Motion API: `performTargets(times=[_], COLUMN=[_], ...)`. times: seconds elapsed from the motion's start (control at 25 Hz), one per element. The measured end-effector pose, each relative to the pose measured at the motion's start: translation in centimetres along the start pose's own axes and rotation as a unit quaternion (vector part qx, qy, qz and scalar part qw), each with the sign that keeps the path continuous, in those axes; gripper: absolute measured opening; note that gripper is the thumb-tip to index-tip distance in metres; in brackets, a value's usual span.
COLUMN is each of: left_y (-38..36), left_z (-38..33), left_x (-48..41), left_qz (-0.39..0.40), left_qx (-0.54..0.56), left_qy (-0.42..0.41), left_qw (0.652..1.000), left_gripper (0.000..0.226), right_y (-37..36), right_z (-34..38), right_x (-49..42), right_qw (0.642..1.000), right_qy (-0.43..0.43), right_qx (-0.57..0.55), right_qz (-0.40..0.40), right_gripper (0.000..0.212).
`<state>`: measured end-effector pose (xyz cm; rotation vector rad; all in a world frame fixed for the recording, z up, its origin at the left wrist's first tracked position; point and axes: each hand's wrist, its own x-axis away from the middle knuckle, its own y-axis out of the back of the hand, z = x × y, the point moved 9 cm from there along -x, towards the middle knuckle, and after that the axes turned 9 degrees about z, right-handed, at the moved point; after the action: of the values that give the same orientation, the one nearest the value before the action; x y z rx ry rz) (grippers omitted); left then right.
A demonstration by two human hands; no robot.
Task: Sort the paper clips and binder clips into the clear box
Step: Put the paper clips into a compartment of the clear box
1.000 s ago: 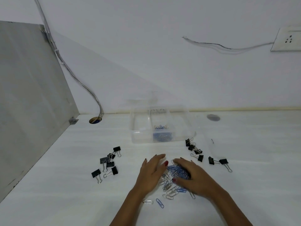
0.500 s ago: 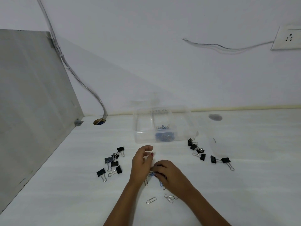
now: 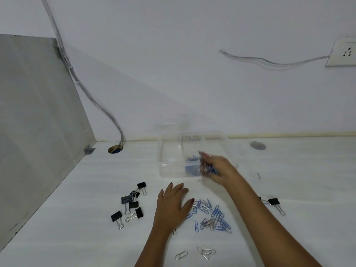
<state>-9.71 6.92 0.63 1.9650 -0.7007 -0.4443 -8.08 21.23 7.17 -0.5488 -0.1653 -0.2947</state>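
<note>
The clear box (image 3: pixel 169 151) stands at the back middle of the white table, with blue paper clips in its right compartment. My right hand (image 3: pixel 217 168), blurred, is at the box's front right corner, shut on a bunch of blue and silver paper clips. My left hand (image 3: pixel 173 203) rests flat and open on the table, left of a loose pile of paper clips (image 3: pixel 213 216). Several black binder clips (image 3: pixel 131 203) lie to the left. One more binder clip (image 3: pixel 274 202) shows right of my right forearm.
A few silver paper clips (image 3: pixel 206 252) lie near the front edge. A grey panel (image 3: pixel 34 122) walls off the left side. A cable hole (image 3: pixel 115 149) and a grey cap (image 3: pixel 257 145) are at the back. A wall socket (image 3: pixel 342 53) is at upper right.
My right hand has lifted a bunch of paper clips from the pile and moved up to the box. My left hand has come apart from it and lies flat beside the pile.
</note>
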Motion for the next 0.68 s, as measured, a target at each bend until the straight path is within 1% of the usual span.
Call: performTargets(times=[0.04,0.08,0.16,0.2,0.24,0.28,0.36,0.4,0.44,0.48,0.52,0.64,0.68], left_y=[0.2,0.2,0.3,0.3,0.3,0.3,0.4,0.5,0.4,0.2,0.1,0.2,0.2], left_z=[0.0,0.0,0.1,0.1,0.1,0.2,0.2,0.3,0.5,0.7,0.8,0.6,0.6], left_x=[0.0,0.0,0.1,0.2,0.2,0.1,0.1,-0.1,-0.2,-0.2,-0.2,-0.2,-0.2], left_qz=[-0.003,-0.009,-0.02,-0.022,-0.024,-0.024,-0.027,-0.028,-0.026,-0.023,-0.022,-0.019,-0.019], left_qx=[0.004,0.008,0.012,0.015,0.02,0.024,0.034,0.034,0.031,0.028,0.028,0.03,0.035], left_qy=[0.0,0.001,-0.003,-0.004,-0.003,-0.003,-0.001,0.003,0.008,0.012,0.016,0.013,0.011], left_qw=[1.0,1.0,1.0,1.0,1.0,0.999,0.999,0.999,0.999,0.999,0.999,0.999,0.999], left_gripper=[0.06,0.066,0.072,0.073,0.073,0.072,0.069,0.067,0.062,0.057,0.054,0.052,0.051], right_y=[-0.6,-1.2,-1.6,-1.4,-1.2,-1.2,-2.3,-2.7,-2.9,-2.9,-2.9,-1.9,-1.3], right_z=[1.1,2.0,2.9,3.1,3.4,3.8,3.8,3.5,3.5,3.8,4.4,5.9,5.3], right_x=[-1.0,-2.2,-4.6,-5.6,-6.5,-7.2,-8.2,-8.5,-8.5,-7.8,-6.6,0.1,2.2], right_qw=[1.0,1.0,0.992,0.98,0.959,0.926,0.846,0.818,0.8,0.789,0.781,0.747,0.742], right_qy=[0.011,0.025,0.065,0.091,0.114,0.134,0.139,0.129,0.126,0.14,0.177,0.359,0.389], right_qx=[-0.017,0.0,0.094,0.16,0.238,0.333,0.506,0.555,0.582,0.593,0.593,0.54,0.523], right_qz=[-0.002,-0.01,-0.05,-0.077,-0.102,-0.121,-0.101,-0.083,-0.074,-0.077,-0.09,-0.147,-0.154], right_gripper=[0.014,0.014,0.011,0.012,0.015,0.017,0.017,0.016,0.015,0.016,0.016,0.014,0.014])
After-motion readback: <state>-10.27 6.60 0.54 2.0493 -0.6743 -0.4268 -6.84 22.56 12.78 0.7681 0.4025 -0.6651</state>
